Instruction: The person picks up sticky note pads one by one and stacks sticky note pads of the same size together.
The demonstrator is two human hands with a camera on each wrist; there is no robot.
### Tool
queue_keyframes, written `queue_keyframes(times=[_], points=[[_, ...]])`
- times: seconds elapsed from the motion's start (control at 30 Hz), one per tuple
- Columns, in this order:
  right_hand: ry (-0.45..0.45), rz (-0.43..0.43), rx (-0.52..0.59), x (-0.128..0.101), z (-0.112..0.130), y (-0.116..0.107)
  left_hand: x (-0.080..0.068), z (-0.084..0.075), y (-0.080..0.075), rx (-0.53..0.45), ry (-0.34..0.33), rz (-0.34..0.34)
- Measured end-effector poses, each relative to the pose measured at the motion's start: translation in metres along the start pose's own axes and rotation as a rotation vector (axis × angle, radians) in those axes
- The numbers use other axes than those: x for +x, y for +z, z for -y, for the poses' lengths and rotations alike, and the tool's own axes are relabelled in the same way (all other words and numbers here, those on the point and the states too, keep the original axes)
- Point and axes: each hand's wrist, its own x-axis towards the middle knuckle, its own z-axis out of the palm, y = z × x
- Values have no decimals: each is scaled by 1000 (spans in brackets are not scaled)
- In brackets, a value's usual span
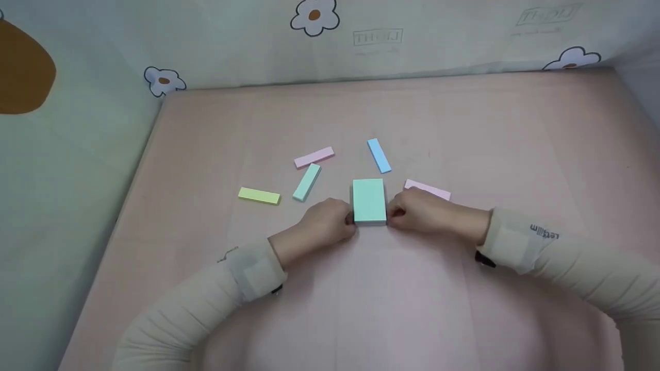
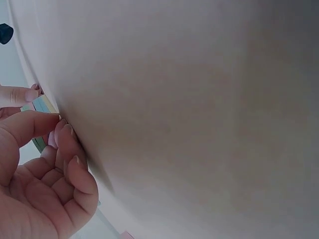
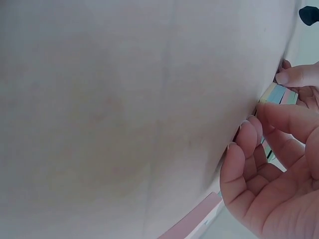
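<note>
A small stack of coloured blocks (image 1: 369, 201) with a mint-green top stands on the pink table (image 1: 361, 288). My left hand (image 1: 349, 219) grips its near left corner, and my right hand (image 1: 393, 214) grips its near right corner. Both hands have curled fingers. In the left wrist view my left hand (image 2: 60, 124) touches the stack's striped end (image 2: 44, 104) with thumb and fingertips. The right wrist view shows my right hand (image 3: 259, 117) pinching the same end of the stack (image 3: 279, 93), with the opposite hand's finger (image 3: 299, 75) above it.
Loose blocks lie around the stack: a yellow-green one (image 1: 259, 196), a mint one (image 1: 307, 182), a pink one (image 1: 314, 157), a blue one (image 1: 379, 155) and a pink one (image 1: 428, 189) just behind my right hand. Flower-print cloth walls (image 1: 319, 46) close the table's back and left.
</note>
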Motion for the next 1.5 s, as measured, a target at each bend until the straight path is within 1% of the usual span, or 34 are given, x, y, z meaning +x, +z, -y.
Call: queue_keyframes(times=[0.4,0.53,0.63,0.8,1.13,1.4,1.5], points=[[36,3,-8,-1,1,0,-1,-1,-1,4,12,1],[-2,-6,-49,-3,0,1,-5,-2,-1,36,40,-8],[-16,-3,-53,-5,1,0,-7,-3,-2,56,47,-20],[6,26,-41,-5,2,-1,-7,-5,-3,67,32,-23],[27,27,-38,-4,3,0,-6,-8,-5,76,15,-20],[28,32,-32,-3,3,0,-7,-8,-5,75,24,-29],[14,28,-39,-3,3,-1,-6,-8,-5,102,44,-39]])
